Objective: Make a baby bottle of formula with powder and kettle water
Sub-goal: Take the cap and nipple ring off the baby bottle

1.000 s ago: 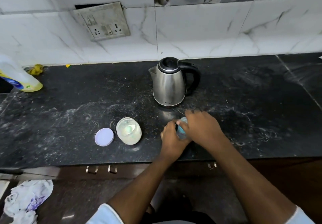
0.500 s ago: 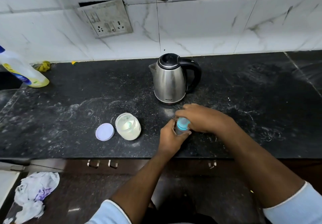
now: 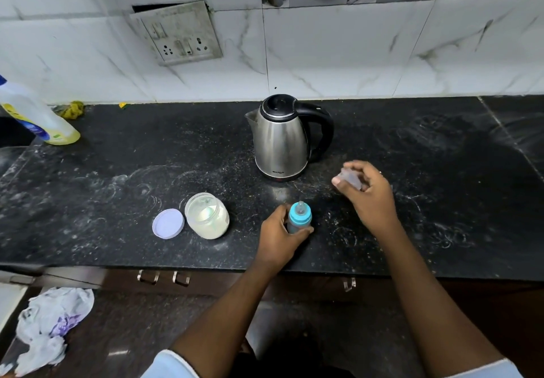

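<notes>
Blue-collared and topped with a clear teat, the baby bottle [image 3: 299, 218] stands upright on the black stone counter [image 3: 441, 201], near its front edge and in front of the kettle. The left hand [image 3: 279, 238] grips it from the left, fingers and thumb curled round the body below the collar. The right hand [image 3: 366, 190] is off to the bottle's right and apart from it, beside the kettle's base. Its thumb and bent fingers pinch a small translucent cap [image 3: 350, 176], which is blurred.

Behind the bottle, the steel kettle [image 3: 281, 139] sits with its black lid down, spout to the left and handle to the right. Left of the bottle, clear of the left hand, an open clear jar [image 3: 207, 216] holds pale powder. Its lilac lid [image 3: 168, 224] lies flat just beside it on the far side from the bottle.

At the counter's far left a yellow detergent bottle [image 3: 35, 118] leans into view, with a yellow-green scrap [image 3: 72, 110] against the wall near it. A grimy socket plate [image 3: 179, 35] hangs tilted on the white marbled tiles. Below the counter edge are metal drawer handles [image 3: 148, 277], and a crumpled white and purple cloth [image 3: 50, 321] lies on the floor at lower left.
</notes>
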Demonstrator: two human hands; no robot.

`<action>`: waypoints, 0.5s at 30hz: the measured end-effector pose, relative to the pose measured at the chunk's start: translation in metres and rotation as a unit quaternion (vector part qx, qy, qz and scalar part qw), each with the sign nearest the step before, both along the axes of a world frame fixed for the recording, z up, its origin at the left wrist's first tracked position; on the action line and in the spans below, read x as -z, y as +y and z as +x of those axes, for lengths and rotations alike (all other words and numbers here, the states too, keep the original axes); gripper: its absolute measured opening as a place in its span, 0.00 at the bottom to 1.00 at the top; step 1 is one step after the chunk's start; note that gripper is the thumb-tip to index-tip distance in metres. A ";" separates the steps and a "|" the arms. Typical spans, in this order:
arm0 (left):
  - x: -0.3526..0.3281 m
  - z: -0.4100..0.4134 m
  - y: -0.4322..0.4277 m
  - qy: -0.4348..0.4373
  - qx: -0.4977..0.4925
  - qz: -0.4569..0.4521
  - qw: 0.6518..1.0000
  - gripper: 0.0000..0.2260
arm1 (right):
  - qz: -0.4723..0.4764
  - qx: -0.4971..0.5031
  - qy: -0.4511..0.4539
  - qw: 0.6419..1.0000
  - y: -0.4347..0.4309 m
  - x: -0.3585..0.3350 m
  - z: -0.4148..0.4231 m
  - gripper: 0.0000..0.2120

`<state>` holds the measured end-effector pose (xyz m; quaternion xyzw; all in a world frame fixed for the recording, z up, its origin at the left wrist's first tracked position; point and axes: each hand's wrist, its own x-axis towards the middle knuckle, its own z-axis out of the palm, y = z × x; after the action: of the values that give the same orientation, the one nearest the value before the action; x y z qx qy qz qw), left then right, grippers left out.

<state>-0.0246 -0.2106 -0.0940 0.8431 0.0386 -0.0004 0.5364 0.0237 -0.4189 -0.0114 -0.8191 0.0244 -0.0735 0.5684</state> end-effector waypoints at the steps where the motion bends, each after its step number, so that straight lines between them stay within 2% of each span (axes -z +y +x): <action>1: 0.000 0.000 0.000 0.001 0.000 0.000 1.000 0.22 | -0.018 0.024 0.007 1.000 -0.003 0.010 -0.001 0.15; 5: -0.001 0.000 0.000 0.003 -0.003 0.001 1.000 0.23 | -0.069 0.045 0.011 0.997 -0.003 0.043 -0.009 0.14; 11: -0.001 0.000 -0.002 0.002 -0.001 0.007 1.000 0.22 | -0.145 0.007 0.023 0.989 0.000 0.075 -0.011 0.13; 15: -0.004 -0.001 -0.003 0.007 -0.003 0.009 1.000 0.23 | -0.171 -0.018 0.038 0.984 -0.001 0.079 -0.010 0.16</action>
<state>-0.0254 -0.2135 -0.0904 0.8479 0.0449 -0.0049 0.5282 0.0135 -0.4199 -0.0906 -0.9066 0.0187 -0.0353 0.4201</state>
